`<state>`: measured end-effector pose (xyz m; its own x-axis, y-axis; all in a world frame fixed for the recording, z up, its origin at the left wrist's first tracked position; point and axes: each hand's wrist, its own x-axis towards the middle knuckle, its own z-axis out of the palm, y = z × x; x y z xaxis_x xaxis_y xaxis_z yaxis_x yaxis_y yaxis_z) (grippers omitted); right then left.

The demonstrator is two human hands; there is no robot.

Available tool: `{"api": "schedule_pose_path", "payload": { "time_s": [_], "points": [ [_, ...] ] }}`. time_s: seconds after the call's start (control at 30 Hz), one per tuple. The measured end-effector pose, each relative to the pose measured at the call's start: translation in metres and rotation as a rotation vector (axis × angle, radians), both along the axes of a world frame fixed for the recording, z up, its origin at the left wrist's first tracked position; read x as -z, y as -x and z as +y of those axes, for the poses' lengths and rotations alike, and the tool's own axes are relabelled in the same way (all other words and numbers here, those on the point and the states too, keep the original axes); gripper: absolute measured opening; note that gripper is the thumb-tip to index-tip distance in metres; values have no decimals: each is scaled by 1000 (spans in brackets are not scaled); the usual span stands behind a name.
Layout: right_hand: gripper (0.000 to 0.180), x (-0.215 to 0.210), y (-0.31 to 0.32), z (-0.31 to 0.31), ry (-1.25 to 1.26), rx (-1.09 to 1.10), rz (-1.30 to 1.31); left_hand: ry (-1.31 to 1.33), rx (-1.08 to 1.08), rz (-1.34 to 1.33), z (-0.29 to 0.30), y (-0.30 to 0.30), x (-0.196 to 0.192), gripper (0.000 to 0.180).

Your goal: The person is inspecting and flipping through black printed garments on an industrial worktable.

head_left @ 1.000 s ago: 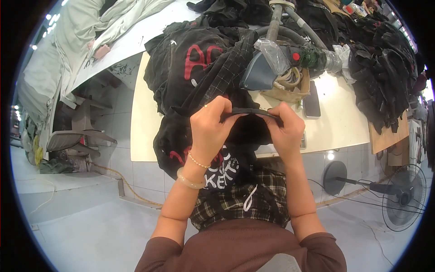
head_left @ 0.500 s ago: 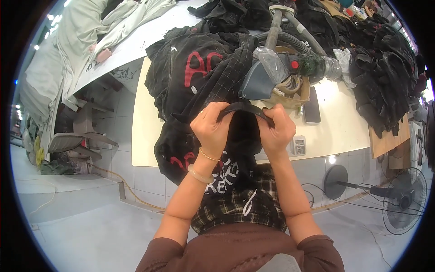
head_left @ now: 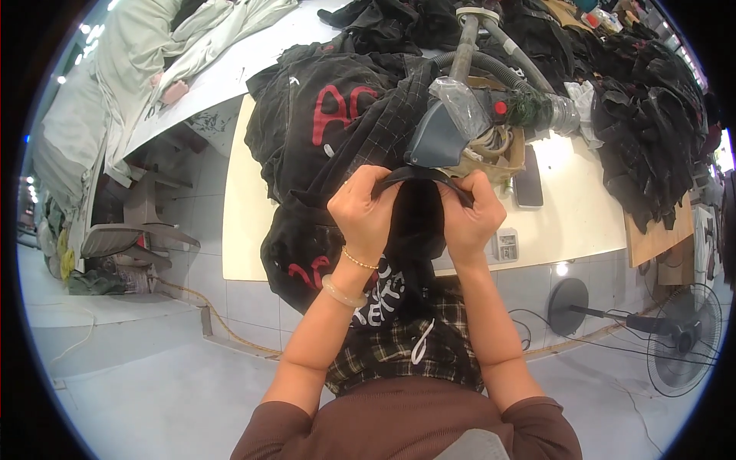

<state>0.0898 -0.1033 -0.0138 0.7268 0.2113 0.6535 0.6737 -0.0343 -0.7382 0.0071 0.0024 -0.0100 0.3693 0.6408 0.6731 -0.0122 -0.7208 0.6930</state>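
Observation:
A black garment (head_left: 415, 218) hangs from my two hands, its upper edge drawn into an arch between them. My left hand (head_left: 362, 213) pinches this edge on one side, fingers curled, and wears a beaded bracelet and a pale bangle at the wrist. On the other side, my right hand (head_left: 474, 221) grips the edge with its fingers folded in. The middle of the arch lies right at the lower front of a blue-grey machine head (head_left: 435, 136); whether they touch I cannot tell. Below, white lettering on black cloth drapes onto my lap.
Dark garments with red lettering (head_left: 307, 115) are heaped left of the machine on the cream table (head_left: 571, 230). A cardboard box (head_left: 502, 165), a phone (head_left: 527, 180) and a small clear case (head_left: 505, 244) lie to the right. More black cloth (head_left: 648, 130) is piled beyond; a fan (head_left: 682, 337) stands right.
Both hands have shifted slightly to the right, and the arched edge has come up closer to the machine head. The grip of each hand stays the same.

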Motion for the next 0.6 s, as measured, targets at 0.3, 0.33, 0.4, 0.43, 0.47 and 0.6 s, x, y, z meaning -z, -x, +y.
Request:
{"api": "schedule_pose_path", "payload": {
  "time_s": [0.3, 0.33, 0.4, 0.43, 0.47, 0.6],
  "points": [
    [26, 7, 0, -9, -19, 12, 29, 91, 94, 37, 4, -3, -9, 18],
    [26, 7, 2, -10, -21, 3, 46, 142, 122, 36, 4, -3, -11, 18],
    [27, 7, 3, -12, -22, -3, 62, 194, 154, 36, 5, -3, -14, 19],
    [27, 6, 4, -13, -11, -1, 66, 199, 163, 59, 5, -3, -17, 20],
    [27, 6, 6, -14, -2, -2, 71, 203, 170, 83, 6, -2, -19, 22],
    [27, 6, 7, -13, -21, -17, 117, 189, 186, 123, 12, -4, -19, 23]
  ]
}}
